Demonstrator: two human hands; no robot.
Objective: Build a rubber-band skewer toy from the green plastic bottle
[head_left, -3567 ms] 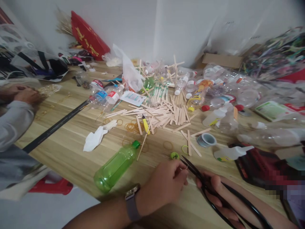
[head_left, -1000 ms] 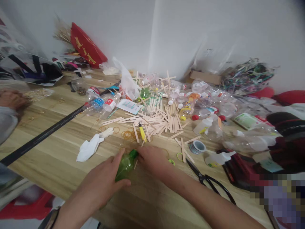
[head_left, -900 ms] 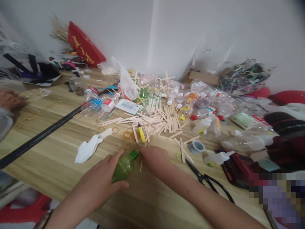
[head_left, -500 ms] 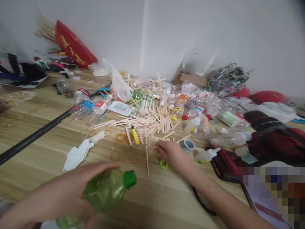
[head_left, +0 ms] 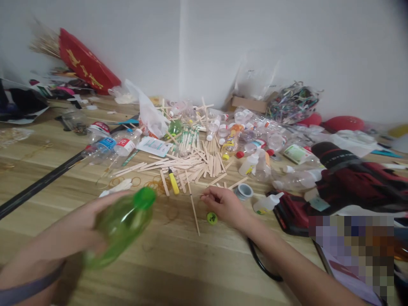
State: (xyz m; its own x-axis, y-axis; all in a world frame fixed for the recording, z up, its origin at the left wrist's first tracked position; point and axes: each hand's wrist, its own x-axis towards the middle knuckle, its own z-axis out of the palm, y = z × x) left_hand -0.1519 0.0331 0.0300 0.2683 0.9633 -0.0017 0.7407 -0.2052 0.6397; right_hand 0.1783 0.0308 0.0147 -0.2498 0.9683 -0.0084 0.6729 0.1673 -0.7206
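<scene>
Near left, left hand (head_left: 75, 229): wrapped around the body of the green bottle (head_left: 119, 225), holding it clear of the table (head_left: 191, 276), tilted with the neck up and away.
Green bottle: its green cap (head_left: 145, 197) is screwed on. The wall looks whole, with no cut or hole and nothing tied or glued to it, as far as the blur allows. I judge it picked up and nothing more.
Scissors (head_left: 263, 267): only a black handle loop shows, lying on the table under the right forearm, in nobody's grip.
Right hand (head_left: 226, 205): resting on the table, well apart from the bottle, fingertips (head_left: 206, 196) drawn together in a pinch. Whether something thin sits between them is too small to tell.
Thin stick (head_left: 193, 206): lying flat just left of the right hand. A loose yellow-green cap (head_left: 212, 218) lies just beside that hand.
Tape roll (head_left: 244, 191), glue bottle (head_left: 266, 204): just beyond the right hand, both lying untouched.
Rubber bands (head_left: 156, 185), yellow cutter (head_left: 174, 182): loose on the table, between the two hands and farther out.
Stick pile (head_left: 197, 159): flat wooden sticks heaped loose, none of them joined to the green bottle. Any cutting, taping or binding looks yet to be done.
Far side: clear bottles (head_left: 108, 146) lie left of the pile, and a bag of coloured bands (head_left: 293, 102) and a red fan (head_left: 86, 63) sit by the wall.
</scene>
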